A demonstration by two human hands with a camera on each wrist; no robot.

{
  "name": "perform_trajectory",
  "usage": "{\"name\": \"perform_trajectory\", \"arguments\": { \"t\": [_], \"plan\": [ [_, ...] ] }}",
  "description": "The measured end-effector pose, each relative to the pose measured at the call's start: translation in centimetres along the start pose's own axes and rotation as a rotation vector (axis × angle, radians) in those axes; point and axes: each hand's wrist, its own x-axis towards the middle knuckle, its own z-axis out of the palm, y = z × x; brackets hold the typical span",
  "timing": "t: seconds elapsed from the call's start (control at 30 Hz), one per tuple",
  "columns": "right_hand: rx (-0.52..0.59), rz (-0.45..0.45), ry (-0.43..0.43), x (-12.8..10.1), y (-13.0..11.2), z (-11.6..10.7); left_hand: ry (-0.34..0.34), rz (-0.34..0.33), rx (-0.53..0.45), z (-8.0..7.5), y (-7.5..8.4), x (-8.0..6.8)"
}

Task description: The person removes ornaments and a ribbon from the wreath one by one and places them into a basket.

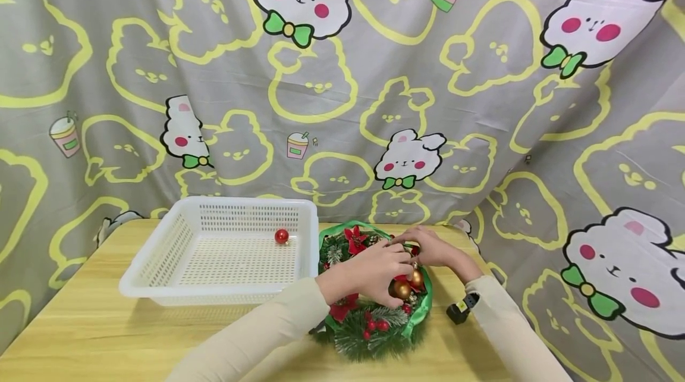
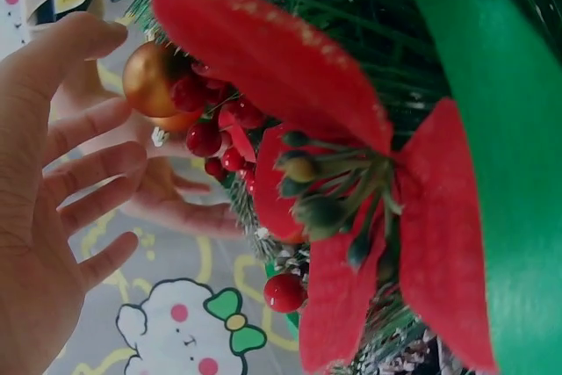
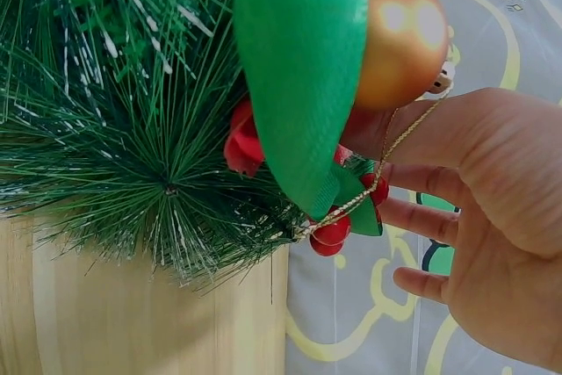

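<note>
Head view, wreath: we see a round green pine wreath (image 1: 374,287) with red flowers, red berries and a green ribbon lying on the light wooden table (image 1: 107,334), just right of the white perforated plastic basket (image 1: 214,251).
Head view, left hand: the left hand (image 1: 369,275) lies on the middle of the wreath; its fingers curl down next to two shiny gold ball ornaments (image 1: 408,284). We cannot tell if they grip one.
Head view, right hand: the right hand (image 1: 433,248) is at the far right part of the wreath, touching the left hand, fingers bent toward the gold balls.
Head view, basket: one small red ball ornament (image 1: 281,236) lies inside the basket, near its far right corner.
Head view, background: a grey cloth (image 1: 342,72) with cartoon animals hangs behind the table.
Left wrist view: the left hand (image 2: 53,191) is relaxed with fingers spread and holds nothing; the gold ball (image 2: 154,81) is just beside the fingertips, between red berries (image 2: 211,142) and a red fabric flower (image 2: 369,217).
Right wrist view: the right hand (image 3: 474,226) shows loosely extended fingers; a thin gold cord (image 3: 386,164) runs from a gold ball (image 3: 404,32) across the palm. A green ribbon (image 3: 299,68) covers part of the ball. We cannot tell whether the thumb pinches the cord.
</note>
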Motion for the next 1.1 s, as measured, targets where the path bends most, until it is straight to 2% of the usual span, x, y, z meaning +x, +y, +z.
{"name": "perform_trajectory", "arguments": {
  "t": [0.33,0.53,0.7,0.87,1.1],
  "plan": [
    [0.000,-0.009,-0.001,0.27,-0.70,-0.07,-0.034,-0.014,0.023,0.45,0.05,-0.04],
    [0.001,-0.015,-0.005,0.31,-0.76,-0.20,-0.006,-0.004,0.056,0.58,0.07,-0.02],
    [-0.015,-0.030,-0.003,0.31,-0.64,-0.32,0.027,0.003,0.042,0.39,-0.12,0.03],
    [-0.034,-0.053,0.013,0.36,-0.38,-0.28,0.037,-0.019,0.020,0.10,-0.37,-0.07],
    [-0.009,-0.004,-0.006,0.10,-0.02,-0.11,0.047,-0.038,0.007,0.08,-0.56,-0.29]
  ]
}}
